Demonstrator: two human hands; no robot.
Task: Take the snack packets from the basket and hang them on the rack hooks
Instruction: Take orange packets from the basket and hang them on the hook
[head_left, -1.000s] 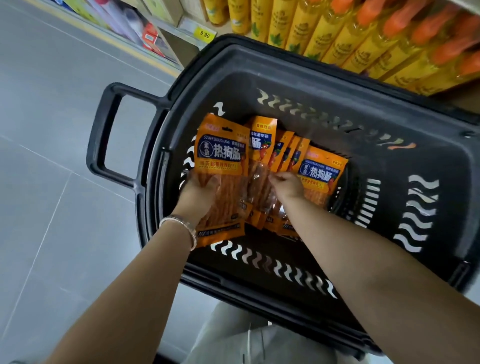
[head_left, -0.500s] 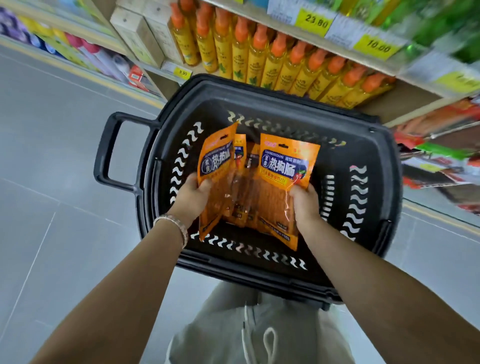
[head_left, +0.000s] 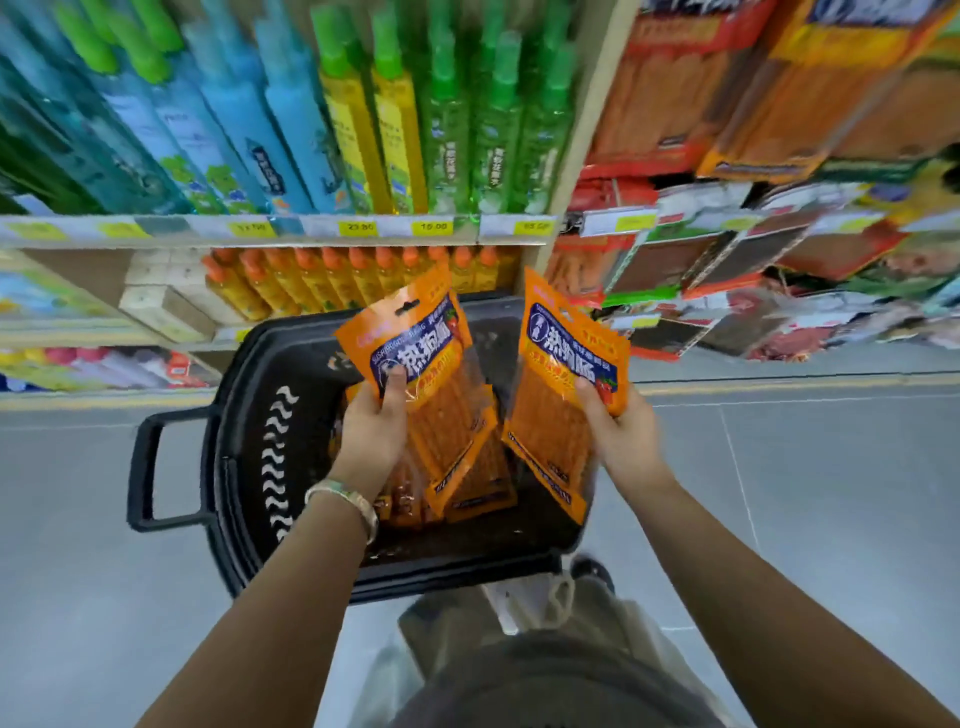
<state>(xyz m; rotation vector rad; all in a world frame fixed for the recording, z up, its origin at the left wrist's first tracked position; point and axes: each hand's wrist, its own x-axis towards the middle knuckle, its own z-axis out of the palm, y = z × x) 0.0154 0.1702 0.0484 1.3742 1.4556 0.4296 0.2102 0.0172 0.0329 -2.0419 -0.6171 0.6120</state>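
Orange snack packets (head_left: 563, 358) at centre frame, above the basket (head_left: 224, 467); left hand (head_left: 371, 434) grips a fanned bunch, right hand (head_left: 623, 439) pinches one; likely light, floppy, slick film, best held near the punched top.

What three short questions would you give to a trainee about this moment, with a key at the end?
1. True or false: the left hand and the right hand each grip orange snack packets.
2. Choose one: the basket under the hands is A) black, B) red, C) white.
3. Fill in: the bracelet is on the ___ wrist.

Key: 1 true; 2 A; 3 left.
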